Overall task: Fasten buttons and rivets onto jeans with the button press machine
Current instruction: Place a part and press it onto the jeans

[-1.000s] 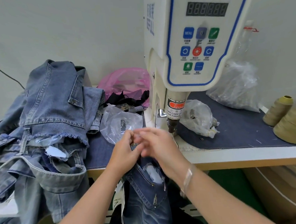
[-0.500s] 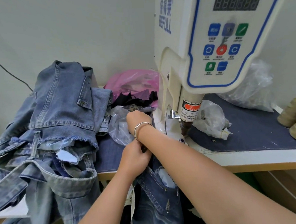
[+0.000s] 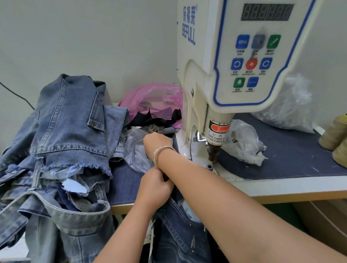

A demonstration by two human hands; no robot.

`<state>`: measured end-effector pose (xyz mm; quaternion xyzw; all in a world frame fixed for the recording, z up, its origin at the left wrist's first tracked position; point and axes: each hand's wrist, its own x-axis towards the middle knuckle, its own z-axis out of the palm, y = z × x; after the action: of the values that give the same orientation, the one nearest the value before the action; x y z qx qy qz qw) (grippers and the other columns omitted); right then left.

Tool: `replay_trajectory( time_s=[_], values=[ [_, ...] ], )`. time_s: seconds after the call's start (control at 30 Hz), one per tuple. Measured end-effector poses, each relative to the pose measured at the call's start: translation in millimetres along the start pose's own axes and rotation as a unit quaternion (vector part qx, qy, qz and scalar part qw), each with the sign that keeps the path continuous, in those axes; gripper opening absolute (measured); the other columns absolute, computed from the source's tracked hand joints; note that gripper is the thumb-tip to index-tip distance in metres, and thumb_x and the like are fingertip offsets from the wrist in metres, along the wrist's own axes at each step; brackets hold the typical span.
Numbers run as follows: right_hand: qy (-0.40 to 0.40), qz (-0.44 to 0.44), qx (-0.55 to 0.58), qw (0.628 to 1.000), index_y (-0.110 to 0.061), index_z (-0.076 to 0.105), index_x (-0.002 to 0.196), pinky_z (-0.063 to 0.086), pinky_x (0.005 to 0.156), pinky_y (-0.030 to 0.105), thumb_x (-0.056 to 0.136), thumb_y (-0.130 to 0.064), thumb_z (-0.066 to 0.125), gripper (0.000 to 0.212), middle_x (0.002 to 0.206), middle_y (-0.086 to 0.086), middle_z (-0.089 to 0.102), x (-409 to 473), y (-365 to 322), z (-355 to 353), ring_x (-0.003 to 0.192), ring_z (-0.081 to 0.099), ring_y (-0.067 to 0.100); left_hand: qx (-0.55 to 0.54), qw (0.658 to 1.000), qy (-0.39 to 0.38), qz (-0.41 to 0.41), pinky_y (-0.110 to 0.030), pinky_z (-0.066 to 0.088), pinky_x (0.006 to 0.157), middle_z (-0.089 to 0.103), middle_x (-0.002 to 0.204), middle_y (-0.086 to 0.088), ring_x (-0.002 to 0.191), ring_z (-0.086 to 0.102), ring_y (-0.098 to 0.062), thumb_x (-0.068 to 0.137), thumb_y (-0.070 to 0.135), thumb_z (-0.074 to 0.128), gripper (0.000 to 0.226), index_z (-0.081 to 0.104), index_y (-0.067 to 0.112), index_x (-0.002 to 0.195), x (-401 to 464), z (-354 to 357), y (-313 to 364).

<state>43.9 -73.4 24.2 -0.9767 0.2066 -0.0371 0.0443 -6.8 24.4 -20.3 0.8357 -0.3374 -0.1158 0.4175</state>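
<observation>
At the worktop point(image 3: 292, 187) edge, I logged: left hand point(image 3: 154, 187) clenched on dark jeans point(image 3: 180, 237) waistband; right hand point(image 3: 156, 141) newly crossed over into clear fastener bag point(image 3: 135, 151), grip unseen. Next button likely being fetched; button press machine point(image 3: 235, 67) idle.

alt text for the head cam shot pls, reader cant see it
A person's right hand reaches into a clear plastic bag left of the button press machine, while the left hand grips dark jeans at the table edge. Lighter jeans are piled at left.
</observation>
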Motion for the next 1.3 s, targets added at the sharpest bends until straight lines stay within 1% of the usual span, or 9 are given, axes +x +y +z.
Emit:
replay_trajectory(
  time_s=[0.3, 0.6, 0.7, 0.83, 0.9, 1.0, 1.07, 1.13, 1.3],
  values=[
    [0.049, -0.033, 0.028, 0.998, -0.005, 0.066, 0.101, 0.04, 0.064, 0.028, 0.085, 0.003, 0.053, 0.022, 0.104, 0.014, 0.066, -8.3, 14.5, -2.3, 0.096, 0.063, 0.032, 0.003, 0.999, 0.007, 0.049, -0.011, 0.034, 0.056, 0.063, 0.079, 0.013, 0.073, 0.056, -0.004, 0.084, 0.017, 0.058, 0.018, 0.052, 0.032, 0.077, -0.3, 0.9, -2.3],
    [0.061, -0.027, 0.114, 0.991, -0.008, 0.064, 0.114, 0.048, 0.087, 0.036, 0.091, -0.001, 0.048, 0.029, 0.116, 0.013, 0.062, -9.4, 22.6, 3.5, 0.106, 0.059, 0.03, -0.009, 0.998, 0.015, 0.064, -0.021, 0.043, 0.066, 0.069, 0.087, 0.007, 0.083, 0.062, -0.012, 0.084, 0.014, 0.059, 0.009, 0.062, 0.021, 0.09, 0.0, 2.5, -4.5],
    [0.122, -0.007, 0.252, 0.96, -0.007, 0.068, 0.107, 0.044, 0.09, 0.031, 0.094, -0.01, 0.05, 0.022, 0.11, 0.009, 0.067, -27.0, 24.9, -4.1, 0.104, 0.059, 0.023, -0.032, 0.997, 0.007, 0.067, -0.021, 0.046, 0.07, 0.069, 0.088, 0.008, 0.086, 0.063, -0.012, 0.084, 0.011, 0.059, 0.014, 0.061, 0.022, 0.092, -0.4, 2.1, -4.4],
    [0.202, -0.013, 0.434, 0.878, -0.007, 0.073, 0.094, 0.048, 0.078, 0.019, 0.088, -0.01, 0.062, 0.013, 0.092, 0.002, 0.071, -85.9, 22.5, -17.6, 0.086, 0.065, 0.013, -0.057, 0.996, 0.001, 0.071, -0.023, 0.048, 0.07, 0.069, 0.086, 0.016, 0.085, 0.063, -0.003, 0.084, 0.015, 0.062, 0.022, 0.057, 0.034, 0.092, -1.5, -0.1, -3.8],
    [0.198, -0.012, 0.473, 0.858, -0.016, 0.075, 0.092, 0.051, 0.078, 0.017, 0.086, -0.01, 0.064, 0.014, 0.087, -0.009, 0.069, -123.7, 29.0, -19.4, 0.083, 0.065, 0.005, -0.04, 0.996, 0.004, 0.079, -0.022, 0.046, 0.068, 0.067, 0.084, 0.018, 0.084, 0.063, -0.004, 0.085, 0.015, 0.062, 0.02, 0.057, 0.034, 0.09, -1.9, 0.4, -4.7],
    [0.162, 0.01, 0.547, 0.821, -0.035, 0.072, 0.085, 0.052, 0.075, 0.015, 0.087, -0.01, 0.065, 0.025, 0.08, -0.016, 0.069, -175.5, 51.9, -21.8, 0.08, 0.067, 0.001, -0.033, 0.997, 0.01, 0.071, -0.033, 0.049, 0.079, 0.067, 0.085, 0.01, 0.085, 0.063, -0.019, 0.085, 0.015, 0.064, 0.012, 0.058, 0.025, 0.087, -1.1, 2.1, -6.3],
    [0.145, 0.053, 0.594, 0.79, -0.035, 0.072, 0.085, 0.051, 0.071, 0.013, 0.089, -0.009, 0.062, 0.029, 0.082, -0.012, 0.071, -198.2, 72.7, -23.7, 0.077, 0.068, 0.002, -0.033, 0.997, 0.018, 0.07, -0.024, 0.044, 0.076, 0.063, 0.078, 0.01, 0.083, 0.061, -0.02, 0.085, 0.014, 0.065, 0.022, 0.051, 0.029, 0.078, -1.4, 3.1, -7.2],
    [0.153, 0.093, 0.595, 0.783, -0.031, 0.073, 0.088, 0.049, 0.07, 0.01, 0.09, -0.006, 0.06, 0.028, 0.083, -0.012, 0.071, -206.6, 95.4, -25.7, 0.075, 0.067, 0.002, -0.035, 0.997, 0.021, 0.066, -0.013, 0.039, 0.071, 0.061, 0.077, 0.012, 0.084, 0.06, -0.013, 0.085, 0.014, 0.066, 0.027, 0.047, 0.03, 0.075, -1.5, 3.2, -7.0],
    [0.152, 0.12, 0.561, 0.805, -0.024, 0.068, 0.085, 0.046, 0.065, 0.007, 0.081, 0.001, 0.069, 0.025, 0.074, -0.008, 0.064, -189.5, 126.0, -34.6, 0.067, 0.06, -0.006, -0.039, 0.997, 0.019, 0.06, -0.015, 0.039, 0.071, 0.062, 0.078, 0.011, 0.087, 0.059, -0.009, 0.086, 0.015, 0.066, 0.025, 0.047, 0.029, 0.075, -1.6, 2.6, -6.1]
  ],
)
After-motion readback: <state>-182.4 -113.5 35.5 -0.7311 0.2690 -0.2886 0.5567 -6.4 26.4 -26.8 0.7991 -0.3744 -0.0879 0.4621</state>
